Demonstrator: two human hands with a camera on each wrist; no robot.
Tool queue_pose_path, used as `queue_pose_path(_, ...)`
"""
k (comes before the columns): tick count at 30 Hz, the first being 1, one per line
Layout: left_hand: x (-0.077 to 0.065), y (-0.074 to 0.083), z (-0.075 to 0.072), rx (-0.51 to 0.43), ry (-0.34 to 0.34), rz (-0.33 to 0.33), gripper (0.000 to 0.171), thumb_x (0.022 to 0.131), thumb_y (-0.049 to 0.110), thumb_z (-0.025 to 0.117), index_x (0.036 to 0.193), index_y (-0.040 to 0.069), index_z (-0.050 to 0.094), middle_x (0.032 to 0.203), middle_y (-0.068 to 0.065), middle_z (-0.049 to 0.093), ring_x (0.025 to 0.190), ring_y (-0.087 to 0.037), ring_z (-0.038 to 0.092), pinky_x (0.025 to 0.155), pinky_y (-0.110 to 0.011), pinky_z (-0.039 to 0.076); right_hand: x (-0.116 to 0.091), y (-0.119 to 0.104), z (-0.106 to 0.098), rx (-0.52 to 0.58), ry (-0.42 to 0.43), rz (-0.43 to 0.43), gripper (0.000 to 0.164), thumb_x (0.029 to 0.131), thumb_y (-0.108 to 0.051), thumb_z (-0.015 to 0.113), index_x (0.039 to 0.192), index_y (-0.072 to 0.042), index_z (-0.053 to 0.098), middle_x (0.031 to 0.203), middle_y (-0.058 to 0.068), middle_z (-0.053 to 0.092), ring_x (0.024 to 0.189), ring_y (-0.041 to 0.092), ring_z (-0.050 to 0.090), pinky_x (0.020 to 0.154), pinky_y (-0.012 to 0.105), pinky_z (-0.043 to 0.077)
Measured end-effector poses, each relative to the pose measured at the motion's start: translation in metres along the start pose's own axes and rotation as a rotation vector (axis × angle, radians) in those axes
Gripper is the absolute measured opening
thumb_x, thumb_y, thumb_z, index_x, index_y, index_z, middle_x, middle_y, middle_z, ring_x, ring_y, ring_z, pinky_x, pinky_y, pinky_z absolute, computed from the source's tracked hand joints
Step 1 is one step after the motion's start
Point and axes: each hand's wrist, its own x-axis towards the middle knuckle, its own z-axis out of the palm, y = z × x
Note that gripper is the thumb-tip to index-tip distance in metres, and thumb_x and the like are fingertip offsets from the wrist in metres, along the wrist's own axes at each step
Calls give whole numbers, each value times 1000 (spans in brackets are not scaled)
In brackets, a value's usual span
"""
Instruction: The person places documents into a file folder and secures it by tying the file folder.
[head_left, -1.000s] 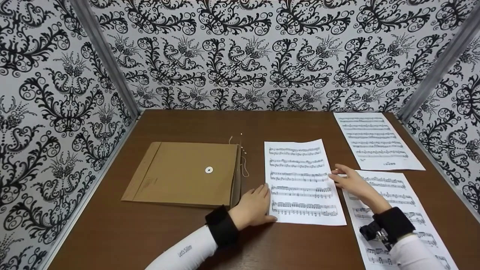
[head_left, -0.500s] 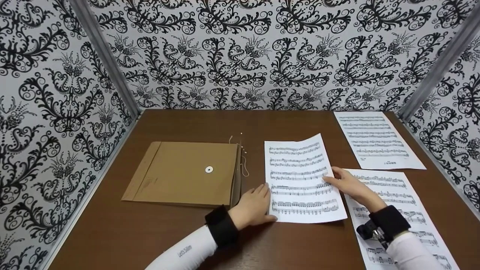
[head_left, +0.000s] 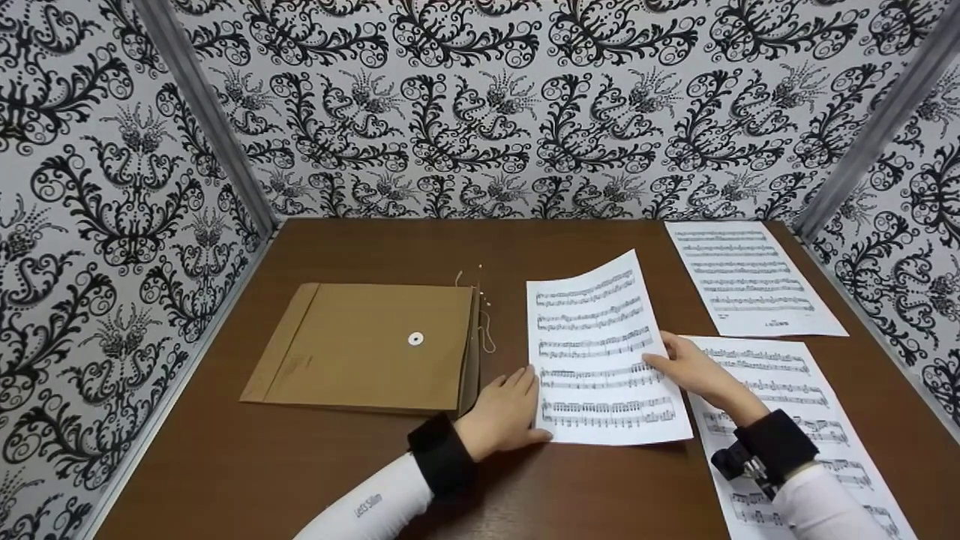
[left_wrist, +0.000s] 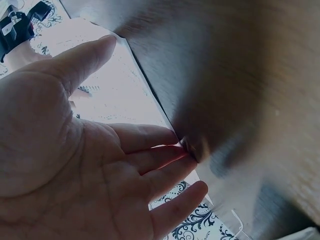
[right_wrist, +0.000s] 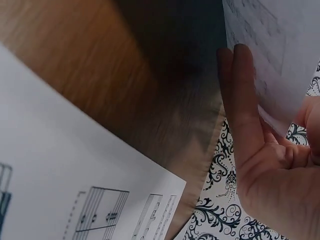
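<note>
A sheet of music (head_left: 592,352) lies in the middle of the table, its right side lifted and bowed upward. My right hand (head_left: 694,371) pinches its right edge, thumb on the printed face and fingers underneath; the right wrist view shows those fingers (right_wrist: 242,95) behind the paper. Along the sheet's left edge rests my left hand (head_left: 502,416), fingers extended and thumb at the lower left corner. In the left wrist view the left palm (left_wrist: 55,165) shows with straight fingers touching the paper's edge.
Left of the sheet lies a brown string-tie envelope (head_left: 367,352) with a white button (head_left: 415,339) and a loose string (head_left: 487,334). Two more music sheets are at the right, one far (head_left: 750,277) and one near (head_left: 780,390), partly under the right forearm. Patterned walls (head_left: 465,112) enclose the table.
My right hand has moved slightly left and taken hold of the middle sheet's right edge. That side of the sheet has risen off the table. The left hand has stayed in place.
</note>
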Motion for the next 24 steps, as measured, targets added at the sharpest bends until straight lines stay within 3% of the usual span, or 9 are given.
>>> queue_pose_path(5,0,0,1,-15,13,2,90,92,61,64,155,1,39,164,-13,42,151,-22,43,120,-38,42,-3,-1,-1,57,2,-19,58,107,-12,49,153,15,27,119,33,70,84,12,77,73,28,62)
queue_pose_path(13,-3,2,0,-6,-7,-13,91,93,62,63,156,1,39,164,-13,40,152,-23,42,121,-38,41,-7,-3,2,141,30,2,54,107,-12,49,150,17,32,111,13,78,83,11,78,74,27,63)
queue_pose_path(19,-6,2,-1,-73,-21,-49,91,94,66,57,156,0,39,164,-14,40,152,-23,42,121,-37,41,-12,-6,2,233,36,5,59,107,-13,50,150,20,27,102,-3,79,84,9,78,73,27,64)
queue_pose_path(24,-9,-3,-2,-132,-42,-67,90,97,69,49,155,1,40,164,-15,40,152,-24,43,121,-37,41,-16,-8,-1,274,31,-13,61,107,-15,51,150,20,25,101,-8,79,85,10,78,73,28,64)
